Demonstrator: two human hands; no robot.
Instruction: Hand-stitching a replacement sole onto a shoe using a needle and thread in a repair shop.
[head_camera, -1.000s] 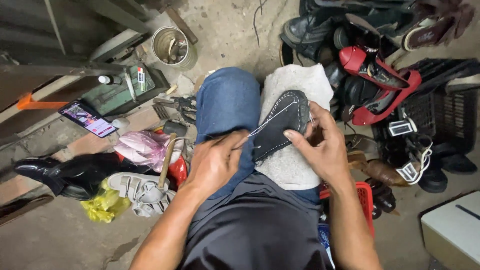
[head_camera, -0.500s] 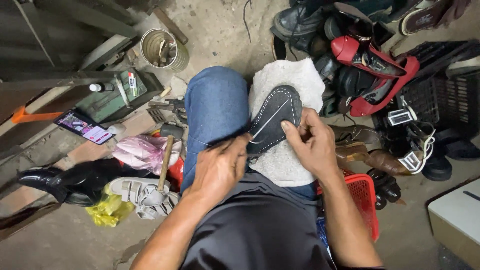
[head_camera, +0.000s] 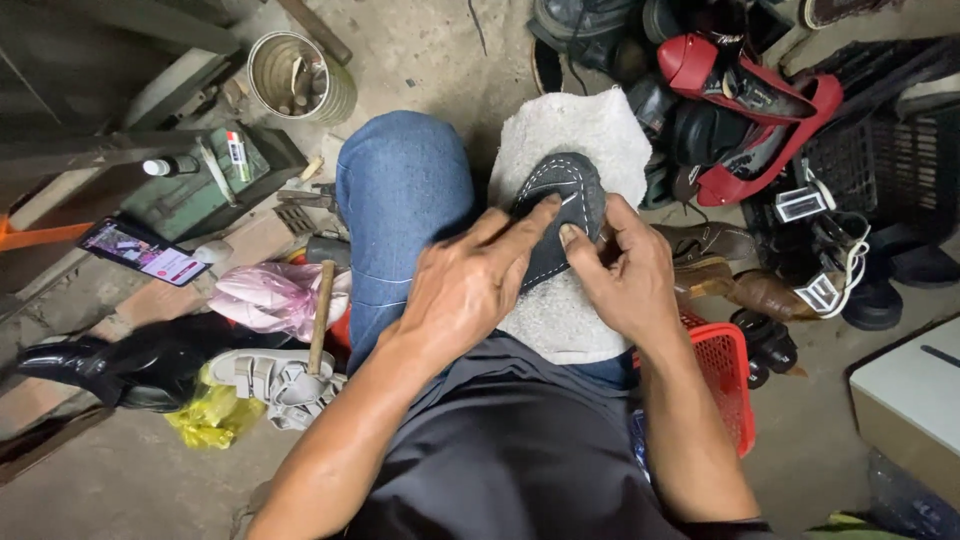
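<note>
A dark shoe piece with pale stitching along its edge (head_camera: 556, 215) is held on a white towel (head_camera: 590, 140) that is draped over the right knee, near the middle of the scene. The left hand (head_camera: 468, 290) is laid over the near end of the piece, fingers extended and pressing down, with one fingertip reaching the stitched edge; the right hand (head_camera: 625, 270) is closed on the piece's right side, thumb on top and fingers curled beneath. For the work to be done well, the piece should be kept flat and steady against the towel, the pressure kept close to the stitch line, and the fingertips kept clear of any sharp point; whether a needle or thread is held cannot be told. No table is used: the lap serves as the surface, and everything else lies on a bare concrete floor (head_camera: 420, 50). At the far right a heap of shoes is piled, among them red heeled shoes (head_camera: 745, 100), with a red plastic basket (head_camera: 725, 385) nearer. At the left a wooden-handled hammer (head_camera: 320, 315) rests on white sandals (head_camera: 270, 380), beside a pink plastic bag (head_camera: 270, 295), a black shoe (head_camera: 130, 365) and a lit phone (head_camera: 140, 252). A metal tin (head_camera: 295, 75) stands farther away beside a green box (head_camera: 210, 180).
</note>
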